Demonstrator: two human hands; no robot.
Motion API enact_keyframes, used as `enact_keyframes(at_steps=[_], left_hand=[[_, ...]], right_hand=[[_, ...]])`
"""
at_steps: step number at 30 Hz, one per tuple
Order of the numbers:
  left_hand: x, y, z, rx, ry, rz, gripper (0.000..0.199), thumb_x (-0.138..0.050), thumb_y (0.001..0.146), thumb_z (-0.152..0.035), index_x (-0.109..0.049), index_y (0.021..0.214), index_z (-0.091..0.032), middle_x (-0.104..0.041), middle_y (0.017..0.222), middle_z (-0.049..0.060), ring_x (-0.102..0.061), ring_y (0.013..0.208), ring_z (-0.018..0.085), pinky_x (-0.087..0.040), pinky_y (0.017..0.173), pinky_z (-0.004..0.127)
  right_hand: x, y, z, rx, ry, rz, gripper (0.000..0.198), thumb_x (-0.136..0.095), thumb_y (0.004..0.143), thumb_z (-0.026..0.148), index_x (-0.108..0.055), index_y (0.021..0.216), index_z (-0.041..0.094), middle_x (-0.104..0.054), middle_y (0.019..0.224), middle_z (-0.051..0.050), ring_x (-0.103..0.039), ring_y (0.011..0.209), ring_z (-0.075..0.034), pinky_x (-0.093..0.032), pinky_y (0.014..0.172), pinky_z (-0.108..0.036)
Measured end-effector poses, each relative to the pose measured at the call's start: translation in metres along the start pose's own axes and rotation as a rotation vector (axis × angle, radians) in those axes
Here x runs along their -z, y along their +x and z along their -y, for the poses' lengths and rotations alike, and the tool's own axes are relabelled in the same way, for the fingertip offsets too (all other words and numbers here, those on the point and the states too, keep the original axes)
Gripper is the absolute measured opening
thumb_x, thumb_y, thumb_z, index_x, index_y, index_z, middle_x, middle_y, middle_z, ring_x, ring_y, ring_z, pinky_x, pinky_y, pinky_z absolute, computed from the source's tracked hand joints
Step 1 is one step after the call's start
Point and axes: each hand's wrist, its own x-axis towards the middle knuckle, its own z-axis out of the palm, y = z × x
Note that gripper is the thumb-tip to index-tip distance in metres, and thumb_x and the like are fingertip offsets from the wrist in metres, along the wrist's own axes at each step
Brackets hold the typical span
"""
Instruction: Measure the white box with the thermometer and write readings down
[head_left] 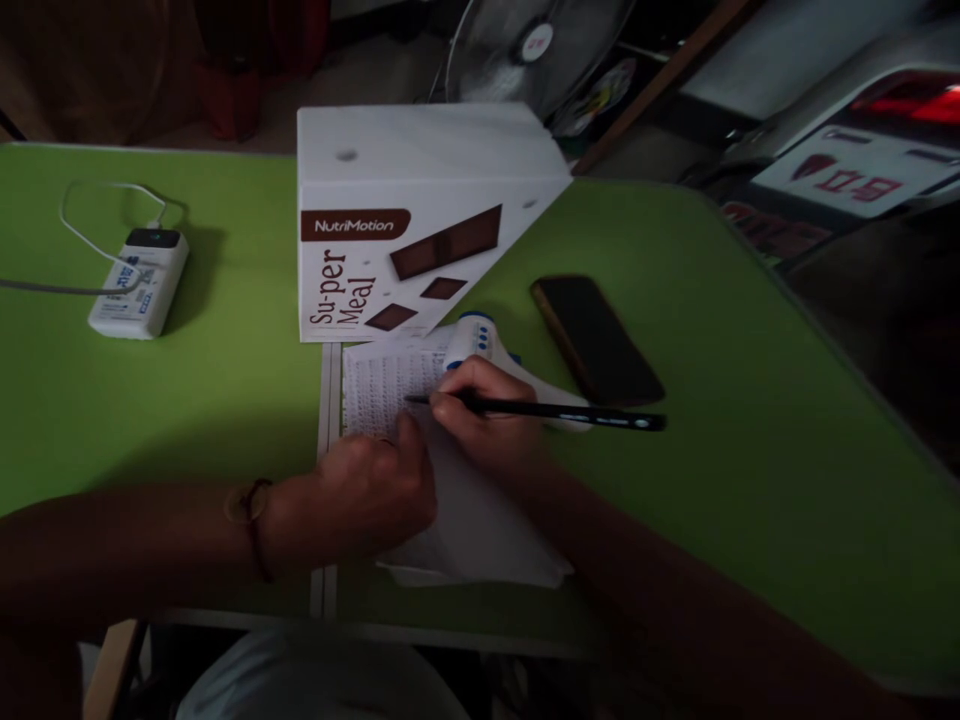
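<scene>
My right hand point(491, 415) is closed around a slim black pencil point(570, 408) with pale lettering near its back end. Its tip points left and meets a sheet of paper point(390, 385) covered in rows of small marks. My left hand point(379, 485) rests curled on the sheet's lower left, knuckles up, its palm side hidden. Lower down, the paper point(487, 540) looks blank and shows more than one layer at the bottom edge. Behind the right hand lies a white and blue handheld device point(472, 335), partly covered.
A white "NutriMotion" box point(435, 150) stands just beyond the paper. A dark phone point(596, 340) lies to the right. At the left, a white power bank point(142, 290) has cables around it. The green table point(750, 400) has a seam; a fan point(532, 45) stands behind.
</scene>
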Motion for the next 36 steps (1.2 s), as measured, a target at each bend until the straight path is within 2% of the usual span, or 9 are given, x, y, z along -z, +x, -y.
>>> enact_keyframes(at_steps=[6, 12, 16, 20, 24, 28, 32, 36], left_hand=[[0.0009, 0.0014, 0.0005, -0.004, -0.017, 0.015, 0.035, -0.07, 0.105, -0.024, -0.085, 0.121, 0.004, -0.081, 0.127, 0.039, -0.064, 0.049, 0.015, -0.036, 0.041, 0.028], [0.0011, 0.0002, 0.001, -0.008, 0.008, -0.009, 0.032, -0.069, 0.105, -0.023, -0.086, 0.117, 0.001, -0.081, 0.126, 0.037, -0.062, 0.046, 0.015, -0.032, 0.04, 0.029], [-0.0005, -0.0005, 0.0008, -0.005, 0.004, -0.023, 0.031, -0.069, 0.104, -0.023, -0.086, 0.114, 0.001, -0.082, 0.125, 0.036, -0.062, 0.046, 0.015, -0.034, 0.04, 0.029], [0.001, 0.0007, 0.001, -0.006, -0.006, -0.007, 0.03, -0.069, 0.104, -0.022, -0.087, 0.112, 0.001, -0.082, 0.126, 0.037, -0.062, 0.046, 0.015, -0.034, 0.04, 0.029], [0.0037, 0.0016, 0.0016, -0.006, -0.024, 0.031, 0.032, -0.068, 0.106, -0.024, -0.086, 0.115, 0.001, -0.08, 0.129, 0.039, -0.063, 0.049, 0.014, -0.033, 0.041, 0.027], [0.0023, 0.0001, 0.0017, -0.006, -0.023, 0.012, 0.032, -0.069, 0.106, -0.024, -0.085, 0.117, 0.001, -0.081, 0.127, 0.038, -0.064, 0.05, 0.014, -0.036, 0.042, 0.027], [-0.0019, -0.0014, 0.0009, -0.007, 0.006, -0.047, 0.031, -0.071, 0.102, -0.024, -0.086, 0.112, 0.001, -0.082, 0.124, 0.037, -0.062, 0.047, 0.015, -0.035, 0.04, 0.027], [-0.0008, -0.0003, 0.0012, -0.004, -0.004, -0.033, 0.034, -0.067, 0.104, -0.022, -0.086, 0.116, 0.004, -0.081, 0.123, 0.039, -0.064, 0.047, 0.016, -0.037, 0.04, 0.027]], right_hand=[[0.0015, 0.0002, -0.0001, 0.017, 0.001, 0.021, 0.017, -0.069, 0.078, 0.023, -0.054, 0.07, 0.029, -0.059, 0.061, 0.002, -0.052, 0.056, -0.018, -0.044, 0.052, -0.032], [0.001, 0.0013, -0.0037, 0.093, 0.026, -0.025, 0.018, -0.068, 0.081, 0.021, -0.055, 0.071, 0.029, -0.056, 0.06, 0.003, -0.049, 0.053, -0.017, -0.04, 0.051, -0.032], [0.0025, 0.0012, -0.0046, 0.052, -0.007, 0.004, 0.019, -0.069, 0.081, 0.02, -0.055, 0.071, 0.029, -0.056, 0.062, 0.003, -0.049, 0.055, -0.016, -0.042, 0.053, -0.032], [0.0048, 0.0024, -0.0033, 0.027, -0.006, -0.027, 0.016, -0.068, 0.078, 0.023, -0.056, 0.069, 0.029, -0.056, 0.061, 0.002, -0.049, 0.056, -0.017, -0.042, 0.053, -0.033], [0.0057, 0.0045, 0.0001, 0.026, 0.005, 0.001, 0.016, -0.067, 0.077, 0.026, -0.055, 0.068, 0.029, -0.056, 0.059, 0.003, -0.047, 0.055, -0.017, -0.04, 0.052, -0.031], [0.0039, 0.0039, 0.0022, 0.016, -0.002, 0.005, 0.015, -0.066, 0.075, 0.027, -0.055, 0.066, 0.029, -0.055, 0.057, 0.003, -0.046, 0.053, -0.016, -0.038, 0.051, -0.031], [-0.0006, -0.0008, 0.0005, 0.045, 0.028, -0.095, 0.015, -0.066, 0.078, 0.026, -0.056, 0.068, 0.03, -0.056, 0.058, 0.001, -0.049, 0.054, -0.018, -0.041, 0.052, -0.033], [-0.0029, -0.0041, -0.001, 0.018, 0.029, -0.05, 0.018, -0.068, 0.082, 0.026, -0.054, 0.071, 0.03, -0.056, 0.059, 0.001, -0.048, 0.053, -0.018, -0.041, 0.051, -0.033]])
